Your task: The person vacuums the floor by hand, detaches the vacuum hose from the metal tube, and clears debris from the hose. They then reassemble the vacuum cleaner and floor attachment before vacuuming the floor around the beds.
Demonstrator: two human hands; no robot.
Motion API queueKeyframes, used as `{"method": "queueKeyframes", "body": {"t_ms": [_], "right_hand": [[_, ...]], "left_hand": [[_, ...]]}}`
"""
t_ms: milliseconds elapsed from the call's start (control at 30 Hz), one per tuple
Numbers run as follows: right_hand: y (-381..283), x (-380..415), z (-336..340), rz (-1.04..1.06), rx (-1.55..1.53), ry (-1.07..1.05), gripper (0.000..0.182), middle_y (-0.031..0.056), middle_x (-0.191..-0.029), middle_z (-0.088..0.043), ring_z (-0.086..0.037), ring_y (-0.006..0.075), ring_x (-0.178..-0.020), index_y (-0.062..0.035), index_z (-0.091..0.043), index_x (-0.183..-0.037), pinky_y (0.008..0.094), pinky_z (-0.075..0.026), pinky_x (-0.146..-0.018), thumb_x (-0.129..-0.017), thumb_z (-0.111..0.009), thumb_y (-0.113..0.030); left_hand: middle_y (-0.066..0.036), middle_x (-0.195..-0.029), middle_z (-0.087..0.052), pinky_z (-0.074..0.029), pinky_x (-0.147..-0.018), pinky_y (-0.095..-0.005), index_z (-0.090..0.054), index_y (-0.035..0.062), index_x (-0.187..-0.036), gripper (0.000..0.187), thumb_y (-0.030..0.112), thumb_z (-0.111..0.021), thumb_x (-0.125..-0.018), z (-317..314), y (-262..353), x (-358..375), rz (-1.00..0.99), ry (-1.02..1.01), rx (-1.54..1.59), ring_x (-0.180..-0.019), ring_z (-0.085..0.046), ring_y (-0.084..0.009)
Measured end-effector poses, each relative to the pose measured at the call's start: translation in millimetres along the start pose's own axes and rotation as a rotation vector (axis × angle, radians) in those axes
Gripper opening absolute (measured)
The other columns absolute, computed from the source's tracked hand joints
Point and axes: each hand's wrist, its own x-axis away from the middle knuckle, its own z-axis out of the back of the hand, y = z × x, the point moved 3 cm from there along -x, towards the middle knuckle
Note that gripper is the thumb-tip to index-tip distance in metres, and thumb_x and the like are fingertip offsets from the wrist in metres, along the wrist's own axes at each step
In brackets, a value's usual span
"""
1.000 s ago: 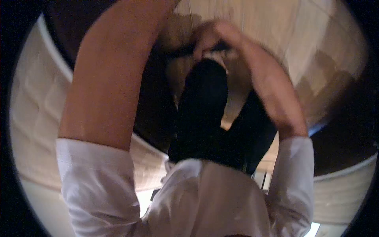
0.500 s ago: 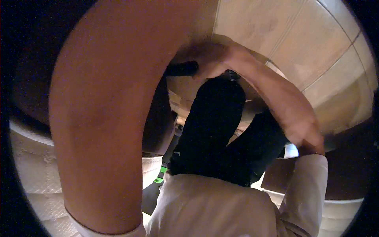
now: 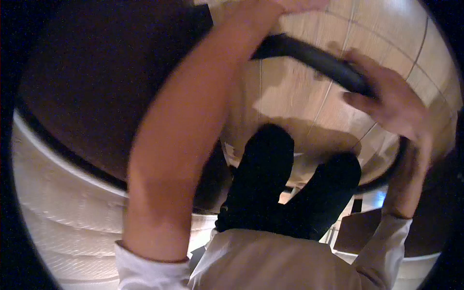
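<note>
Black tube (image 3: 333, 66) now stretches out beyond my knees (image 3: 270, 145) as my right hand (image 3: 394, 99) swings outward, curled round it; left hand (image 3: 305, 4) cropped, grip I can't tell.

We look down on a pale wood-plank floor (image 3: 295, 96) crossed by soft shadows (image 3: 314, 133). At left, a white quilted mattress (image 3: 72, 208) borders a dark brown base (image 3: 87, 96); at right, a blue glow (image 3: 379, 198) shows beside a brown panel (image 3: 362, 232).

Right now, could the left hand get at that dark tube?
Probably yes: the left hand shows nearby, and the dark tube lies uncovered along its middle, between the right hand holding it and the overlapping left forearm.
</note>
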Motion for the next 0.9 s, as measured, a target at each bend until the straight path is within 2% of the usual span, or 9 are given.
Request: {"method": "queueKeyframes", "body": {"t_ms": [67, 167, 233, 267, 367, 400, 500, 567, 900], "right_hand": [[21.9, 38.7, 52.6, -0.214, -0.128, 0.041, 0.066, 0.0176, -0.121, -0.07, -0.067, 0.0339, -0.11, -0.0032, -0.049, -0.146, 0.0405, -0.052, -0.096, -0.088, -0.075, -0.022], [25.8, 84.2, 76.2, -0.231, -0.189, 0.075, 0.051, 0.0065, -0.092, -0.074, -0.063, 0.0168, -0.076, -0.0129, -0.061, -0.137, 0.0353, -0.051, -0.072, -0.096, -0.072, -0.04], [21.5, 101.2, 71.4, -0.184, -0.162, 0.284, 0.05, 0.02, -0.096, -0.073, -0.067, 0.0239, -0.086, 0.0033, -0.067, -0.124, 0.0363, -0.054, -0.079, -0.086, -0.085, -0.024], [37.9, 114.1, 52.2, -0.289, -0.067, 0.434, 0.055, 0.0154, -0.123, -0.07, -0.069, 0.0271, -0.105, -0.0038, -0.058, -0.14, 0.0376, -0.055, -0.089, -0.091, -0.075, -0.021], [54.7, 104.8, 50.3, -0.262, 0.593, 0.758, 0.054, 0.0166, -0.123, -0.069, -0.066, 0.0356, -0.111, -0.0102, -0.058, -0.143, 0.0449, -0.049, -0.101, -0.092, -0.072, -0.019], [90.7, 116.9, 4.2, -0.283, 0.417, 0.966, 0.05, 0.0166, -0.127, -0.067, -0.062, 0.0348, -0.118, -0.0143, -0.061, -0.142, 0.0463, -0.048, -0.103, -0.093, -0.072, -0.015], [87.9, 103.7, -24.6, -0.567, 0.862, 1.12, 0.06, 0.0094, -0.133, -0.061, -0.055, 0.033, -0.124, -0.0185, -0.059, -0.138, 0.0562, -0.039, -0.106, -0.087, -0.077, -0.044], [112.2, 100.1, -35.2, -0.55, 0.895, 1.282, 0.062, 0.0056, -0.126, -0.06, -0.053, 0.0288, -0.12, -0.0234, -0.061, -0.136, 0.0533, -0.032, -0.106, -0.085, -0.072, -0.057], [131.1, 133.5, -82.3, -0.509, 0.726, 1.328, 0.058, 0.0085, -0.133, -0.051, -0.043, 0.0336, -0.129, -0.015, -0.06, -0.134, 0.0581, -0.023, -0.112, -0.087, -0.065, -0.049]], "left_hand": [[-0.014, -0.168, -0.027, -0.015, -0.125, -0.0573, -0.036, 0.0202, -0.16, 0.063, 0.043, -0.048, -0.103, -2.9, 8.6, -0.6, 0.06, -0.075, 0.021, -0.156, -0.022, -0.0325], [-0.015, -0.168, -0.026, -0.016, -0.123, -0.0607, -0.032, 0.0121, -0.161, 0.066, 0.038, -0.048, -0.103, -3.4, 17.6, 12.7, 0.191, -0.057, 0.166, -0.155, -0.024, -0.0337], [-0.016, -0.168, -0.027, -0.016, -0.121, -0.064, -0.029, 0.0047, -0.161, 0.068, 0.035, -0.048, -0.104, 13.4, 23.0, 29.3, 0.247, -0.021, 0.121, -0.155, -0.026, -0.0347], [-0.018, -0.167, -0.028, -0.016, -0.121, -0.0651, -0.029, 0.0041, -0.161, 0.067, 0.034, -0.047, -0.104, 13.0, 22.9, 26.6, 0.258, -0.052, 0.14, -0.154, -0.027, -0.0353], [-0.019, -0.166, -0.029, -0.017, -0.12, -0.066, -0.028, 0.0044, -0.161, 0.065, 0.032, -0.046, -0.104, 13.5, 15.4, 19.6, 0.272, -0.146, 0.156, -0.154, -0.027, -0.036], [-0.021, -0.168, -0.023, -0.015, -0.122, -0.0624, -0.027, 0.0028, -0.161, 0.065, 0.031, -0.045, -0.105, -0.6, 38.8, 41.3, 0.275, -0.24, 0.116, -0.156, -0.021, -0.0369], [-0.013, -0.157, -0.047, -0.033, -0.115, -0.0589, -0.046, 0.0109, -0.153, 0.06, 0.025, -0.059, -0.096, 17.5, 42.8, 54.2, 0.351, -0.146, 0.026, -0.143, -0.046, -0.0268], [-0.013, -0.163, -0.037, -0.025, -0.117, -0.0638, -0.043, 0.011, -0.155, 0.065, 0.026, -0.058, -0.094, 14.0, 44.6, 59.4, 0.392, -0.196, 0.101, -0.149, -0.035, -0.0283], [-0.015, -0.168, -0.027, -0.013, -0.121, -0.065, -0.034, 0.0033, -0.158, 0.074, 0.037, -0.052, -0.095, -13.6, 90.9, 101.7, 0.34, -0.304, 0.054, -0.156, -0.023, -0.0324]]}}
